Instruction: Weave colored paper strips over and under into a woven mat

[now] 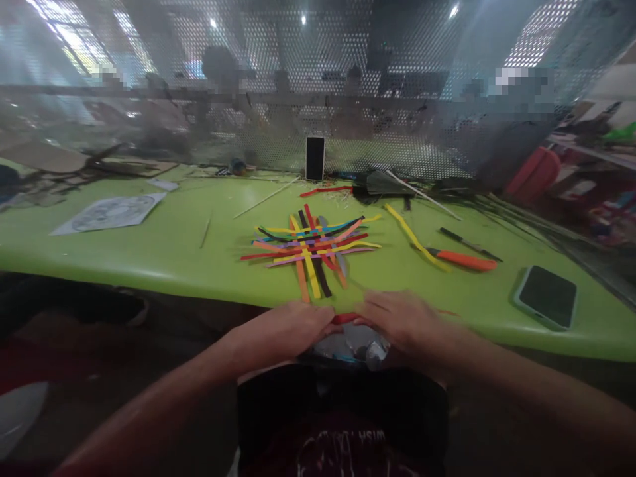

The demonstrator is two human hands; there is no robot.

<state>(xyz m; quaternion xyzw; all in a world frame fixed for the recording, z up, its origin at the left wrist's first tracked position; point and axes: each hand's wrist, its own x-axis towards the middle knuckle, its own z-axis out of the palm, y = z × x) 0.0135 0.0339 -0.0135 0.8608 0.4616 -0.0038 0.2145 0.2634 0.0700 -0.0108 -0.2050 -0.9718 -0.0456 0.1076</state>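
Head view: both hands meet at the middle of the near edge of the green surface (163, 255). The left hand (293, 328) lies palm down, its fingers bent and closed on the left end of a short red strip (345, 318). The right hand (397, 323), blurred by motion, has its fingers closed on the strip's other end. The red strip spans the small gap between the two hands, right at the surface's near edge.

Just beyond the hands, toward the middle of the surface, lies a woven mat of coloured paper strips (311, 246). Its yellow, orange, red, black, purple and blue bands cross each other, and the loose ends fan out on all sides.

To the right of the mat a loose yellow strip (415, 240) runs diagonally, touching or overlapping the tip end of an orange-handled knife (462, 260). A thin black tool (470, 244) lies just behind the knife. Near the right near corner a smartphone (546, 296) lies flat with its screen dark.

At the far edge a black phone (315, 158) stands upright against a perforated screen (278, 53). Another red strip (325, 191) and a thin stick (265, 197) lie near it. A printed sheet (109, 212) lies toward the left far corner.
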